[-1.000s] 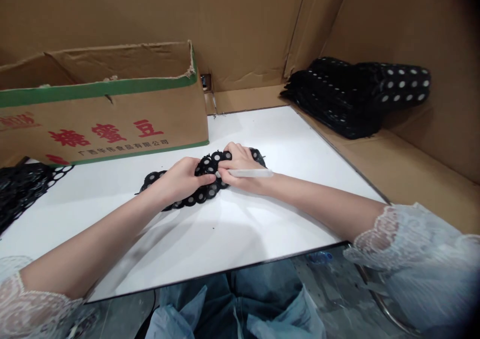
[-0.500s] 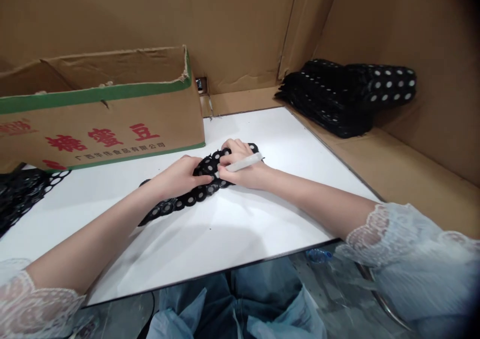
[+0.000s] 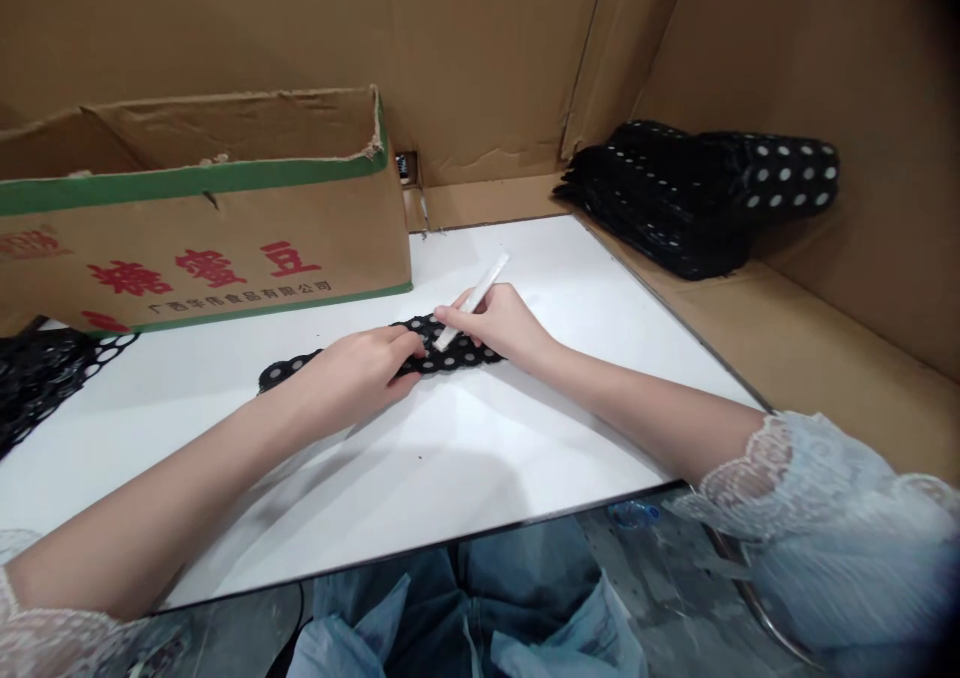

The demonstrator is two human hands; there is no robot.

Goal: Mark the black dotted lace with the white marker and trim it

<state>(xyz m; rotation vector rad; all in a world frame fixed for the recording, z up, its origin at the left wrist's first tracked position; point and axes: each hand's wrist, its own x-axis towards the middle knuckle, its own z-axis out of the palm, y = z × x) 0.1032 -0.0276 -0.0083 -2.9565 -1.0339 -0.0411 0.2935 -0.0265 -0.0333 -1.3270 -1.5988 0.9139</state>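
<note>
A black strip of fabric with white dots [image 3: 442,360] lies slantwise across the white tabletop, its edges scalloped. My left hand [image 3: 367,368] is on the strip's middle, fingers bent and thumb at the near edge, gripping it. Part of the strip is hidden under this hand and wrist. In my right hand [image 3: 504,323] is a slim whitish pen-like tool [image 3: 484,283], held like a pen and tilted, its lower tip at the dotted surface just right of my left fingers. I cannot make out what kind of tip it has.
A cardboard box [image 3: 262,228] with a green rim stands at the back left. Black netting with round holes [image 3: 45,378] lies at the left edge. A folded pile of black dotted fabric [image 3: 690,193] rests on cardboard at the back right. Cardboard walls [image 3: 480,58] enclose the table.
My right hand has lifted off the strip's far end, and its tool now stands steeper. My left fingers have curled more. The strip lies flatter, with its left end shifted.
</note>
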